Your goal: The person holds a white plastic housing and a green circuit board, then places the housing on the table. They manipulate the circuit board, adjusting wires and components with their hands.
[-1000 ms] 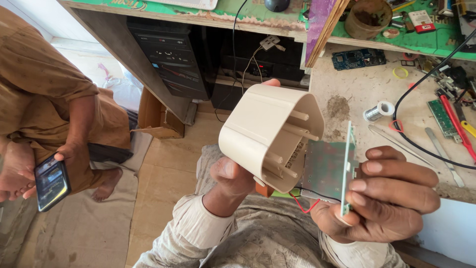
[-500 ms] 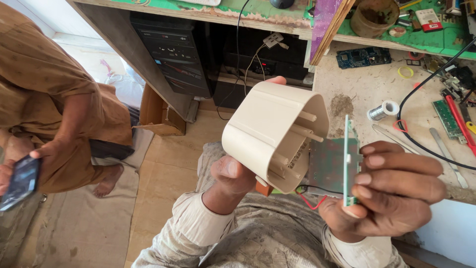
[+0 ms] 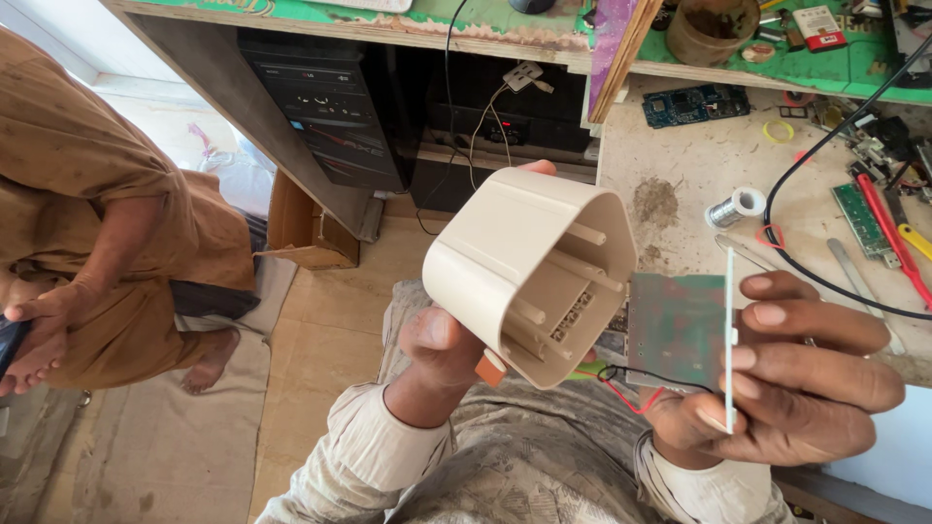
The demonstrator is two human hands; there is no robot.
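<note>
My left hand [image 3: 442, 344] grips a beige plastic housing [image 3: 529, 272], a hollow shell with its open side turned toward me and moulded posts showing inside. My right hand [image 3: 796, 374] holds a green circuit board [image 3: 678, 330] with a thin white plate [image 3: 729, 340] edge-on against its right side. Red and black wires [image 3: 636, 388] hang from the board's lower edge. The housing's rim sits just left of the board, nearly touching it. Both are held above my lap.
A dusty workbench [image 3: 699, 184] at right carries a solder spool [image 3: 736, 206], a blue circuit board [image 3: 694, 104], a black cable [image 3: 835, 281], tweezers and screwdrivers. A black computer tower [image 3: 325, 107] stands under the shelf. A person in brown [image 3: 107, 223] sits on the floor at left.
The housing and board stay almost still in my hands. The seated person's hand with the dark phone has dropped lower and further left, nearly out of view.
</note>
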